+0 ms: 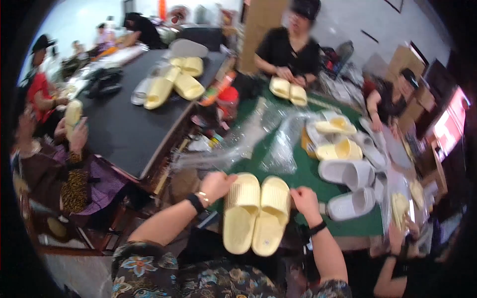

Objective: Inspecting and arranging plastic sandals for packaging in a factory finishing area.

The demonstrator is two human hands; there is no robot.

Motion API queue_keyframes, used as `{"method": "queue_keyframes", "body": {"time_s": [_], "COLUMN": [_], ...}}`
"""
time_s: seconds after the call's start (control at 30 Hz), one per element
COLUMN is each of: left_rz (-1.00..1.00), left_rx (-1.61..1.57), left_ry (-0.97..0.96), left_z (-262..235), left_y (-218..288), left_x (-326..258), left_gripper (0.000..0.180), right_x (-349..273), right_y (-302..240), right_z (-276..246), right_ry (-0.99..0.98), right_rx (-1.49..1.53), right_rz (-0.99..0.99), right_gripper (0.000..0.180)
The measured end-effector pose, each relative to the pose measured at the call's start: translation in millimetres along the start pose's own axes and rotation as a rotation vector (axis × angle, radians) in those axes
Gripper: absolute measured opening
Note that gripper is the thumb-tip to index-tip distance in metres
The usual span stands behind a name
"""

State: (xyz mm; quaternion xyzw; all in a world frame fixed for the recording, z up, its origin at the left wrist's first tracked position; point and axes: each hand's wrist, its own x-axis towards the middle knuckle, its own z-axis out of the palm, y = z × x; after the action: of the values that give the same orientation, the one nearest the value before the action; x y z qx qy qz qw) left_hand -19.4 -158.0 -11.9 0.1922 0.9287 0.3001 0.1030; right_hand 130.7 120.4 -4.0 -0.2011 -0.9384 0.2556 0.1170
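Note:
A pair of pale yellow slide slippers is side by side in front of me, the left slipper (239, 226) and the right slipper (269, 233) touching along their inner edges. Their ribbed straps are at the far end and the heels point toward me. My left hand (217, 186) has its fingers closed at the upper outer edge of the left slipper. On the other side, my right hand (305, 202) is closed at the outer edge of the right slipper strap. Whether clear plastic lies around the pair, I cannot make out.
Clear plastic bags (280, 151) lie on the green table (308, 180). White slippers (350, 204) and yellow slippers (340, 151) cluster right. Beyond, a co-worker (287, 52) handles another yellow pair (289, 91). A black table (130, 130) with more slippers stands left, near a red bucket (228, 103).

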Motion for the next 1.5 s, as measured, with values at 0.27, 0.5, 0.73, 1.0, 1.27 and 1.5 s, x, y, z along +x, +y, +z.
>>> {"method": "queue_keyframes", "body": {"time_s": [0.27, 0.5, 0.73, 1.0, 1.27, 1.5], "left_rz": [0.126, 0.378, 0.409, 0.342, 0.277, 0.32], "left_rx": [-0.038, -0.103, -0.533, -0.558, -0.589, -0.578], "left_ry": [0.077, 0.186, 0.01, 0.007, -0.059, 0.009], "left_z": [33.8, 39.8, 47.3, 45.1, 52.0, 56.5], "left_y": [21.5, 36.1, 72.1, 63.7, 69.4, 64.6], "left_x": [12.8, 1.0, -1.3, 0.5, -2.7, -3.6], "left_gripper": [0.025, 0.015, 0.015, 0.017, 0.017, 0.017], "right_x": [18.8, 19.8, 5.8, 1.7, -4.2, -4.4], "right_y": [46.9, 19.4, -35.2, -54.6, -43.9, -43.2], "right_z": [24.4, 27.8, 20.6, 37.9, 42.6, 42.8], "right_ry": [0.115, 0.21, 0.116, 0.13, 0.164, 0.176], "right_rx": [-0.033, 0.121, 0.441, 0.408, 0.405, 0.41], "right_rz": [-0.037, -0.129, -0.174, -0.236, -0.248, -0.253], "right_gripper": [0.024, 0.014, 0.01, 0.009, 0.007, 0.007]}}
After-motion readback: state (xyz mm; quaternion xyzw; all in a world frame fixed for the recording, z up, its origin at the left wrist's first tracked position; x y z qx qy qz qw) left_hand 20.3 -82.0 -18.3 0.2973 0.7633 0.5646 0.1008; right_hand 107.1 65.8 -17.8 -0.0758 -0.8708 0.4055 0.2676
